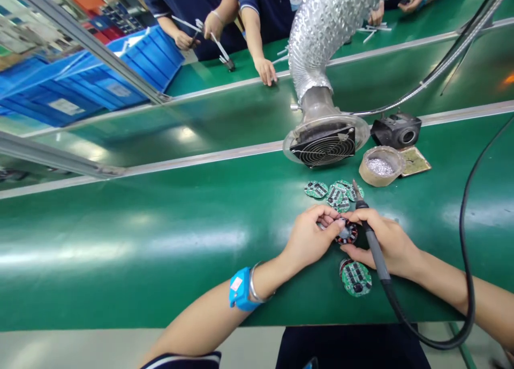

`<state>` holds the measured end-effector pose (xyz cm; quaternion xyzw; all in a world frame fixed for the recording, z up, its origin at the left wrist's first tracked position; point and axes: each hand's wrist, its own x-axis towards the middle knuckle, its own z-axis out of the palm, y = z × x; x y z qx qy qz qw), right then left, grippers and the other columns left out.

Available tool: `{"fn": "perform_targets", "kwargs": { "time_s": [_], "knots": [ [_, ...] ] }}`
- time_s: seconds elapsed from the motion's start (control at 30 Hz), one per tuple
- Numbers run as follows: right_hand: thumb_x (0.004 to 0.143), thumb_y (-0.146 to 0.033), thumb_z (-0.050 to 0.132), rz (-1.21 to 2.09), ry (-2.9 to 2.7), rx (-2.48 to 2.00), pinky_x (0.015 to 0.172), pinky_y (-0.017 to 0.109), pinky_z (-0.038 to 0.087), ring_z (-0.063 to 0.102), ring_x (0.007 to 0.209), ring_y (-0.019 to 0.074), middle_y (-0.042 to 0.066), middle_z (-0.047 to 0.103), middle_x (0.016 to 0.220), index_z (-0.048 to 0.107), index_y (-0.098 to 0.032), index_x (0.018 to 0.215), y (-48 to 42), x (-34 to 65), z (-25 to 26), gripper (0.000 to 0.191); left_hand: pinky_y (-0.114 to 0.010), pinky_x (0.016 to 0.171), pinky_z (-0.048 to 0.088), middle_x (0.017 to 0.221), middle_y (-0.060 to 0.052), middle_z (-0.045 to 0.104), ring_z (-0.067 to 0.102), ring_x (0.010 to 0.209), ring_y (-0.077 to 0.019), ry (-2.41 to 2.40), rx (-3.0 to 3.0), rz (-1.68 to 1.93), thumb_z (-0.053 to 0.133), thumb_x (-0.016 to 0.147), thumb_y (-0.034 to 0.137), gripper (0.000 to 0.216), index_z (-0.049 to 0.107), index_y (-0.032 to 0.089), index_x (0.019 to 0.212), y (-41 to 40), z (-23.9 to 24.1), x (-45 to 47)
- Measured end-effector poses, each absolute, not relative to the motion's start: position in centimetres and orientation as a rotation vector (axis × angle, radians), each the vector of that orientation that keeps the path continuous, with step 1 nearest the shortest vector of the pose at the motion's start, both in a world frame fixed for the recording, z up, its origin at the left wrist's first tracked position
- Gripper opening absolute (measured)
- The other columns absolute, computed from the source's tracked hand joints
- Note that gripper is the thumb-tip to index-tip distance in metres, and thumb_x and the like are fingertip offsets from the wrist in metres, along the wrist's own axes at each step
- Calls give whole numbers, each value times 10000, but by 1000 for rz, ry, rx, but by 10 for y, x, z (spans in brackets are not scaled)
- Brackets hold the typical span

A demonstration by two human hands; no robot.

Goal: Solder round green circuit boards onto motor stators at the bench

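My left hand [307,235] pinches a small round motor stator [351,233] with dark and copper-coloured windings around its rim. On the other side, the thumb and forefinger of my right hand [391,243] touch the same stator. A soldering iron [376,249] is held in my right hand, its tip pointing up and away from me. Just beyond my fingers lie several round green circuit boards [339,195], partly overlapping. Nearer to me, another round circuit board [356,279] rests against a wound part that it mostly covers.
A fume extractor fan [327,147] hangs from a silver duct [317,37] ahead. Right of it stand a round tub of shiny bits [379,166] and a black holder [397,130]. The iron's cable [463,240] loops at right. Co-workers' hands [265,72] and blue bins [120,74] are across.
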<state>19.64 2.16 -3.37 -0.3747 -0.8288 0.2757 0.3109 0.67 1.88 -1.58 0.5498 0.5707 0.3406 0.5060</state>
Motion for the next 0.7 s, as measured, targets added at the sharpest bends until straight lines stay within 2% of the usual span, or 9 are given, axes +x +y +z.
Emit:
{"fn": "perform_targets", "kwargs": {
  "time_s": [0.1, 0.23, 0.43, 0.6, 0.7],
  "knots": [
    [796, -231, 679, 754, -2185, -959, 789, 319, 598, 700, 992, 229, 88, 681, 1133, 440, -233, 1182, 23, 199, -33, 453, -199, 484, 479, 641, 29, 573, 541, 521, -80, 1254, 1020, 859, 749, 728, 286, 228, 581, 137, 765, 20, -18, 6],
    [780, -214, 678, 802, -2185, -961, 779, 304, 596, 711, 957, 213, 82, 688, 1139, 446, -238, 1161, 25, 202, -32, 447, -196, 527, 502, 591, 46, 598, 591, 502, -79, 1193, 713, 962, 846, 621, 341, 383, 535, 144, 729, 6, -21, 0],
    [767, -168, 663, 866, -2198, -897, 774, 287, 595, 713, 973, 210, 94, 690, 1164, 442, -231, 1161, 26, 201, -31, 456, -146, 449, 405, 604, 42, 611, 536, 447, -43, 1238, 588, 959, 850, 628, 289, 360, 528, 148, 704, -22, -15, -31],
    [796, -196, 667, 892, -2229, -782, 843, 299, 585, 690, 1048, 204, 105, 670, 1225, 432, -234, 1164, 33, 207, -28, 438, -183, 427, 407, 613, 37, 537, 488, 467, -74, 1120, 809, 950, 731, 724, 293, 233, 579, 164, 844, -1, -20, -52],
    [825, -227, 681, 657, -2180, -830, 856, 318, 581, 693, 1034, 202, 86, 700, 1163, 469, -241, 1120, 41, 212, -27, 364, -232, 559, 488, 795, -32, 596, 549, 622, -109, 1215, 1399, 876, 637, 796, 231, 164, 647, 152, 939, 29, -27, -48]
  ]
}}
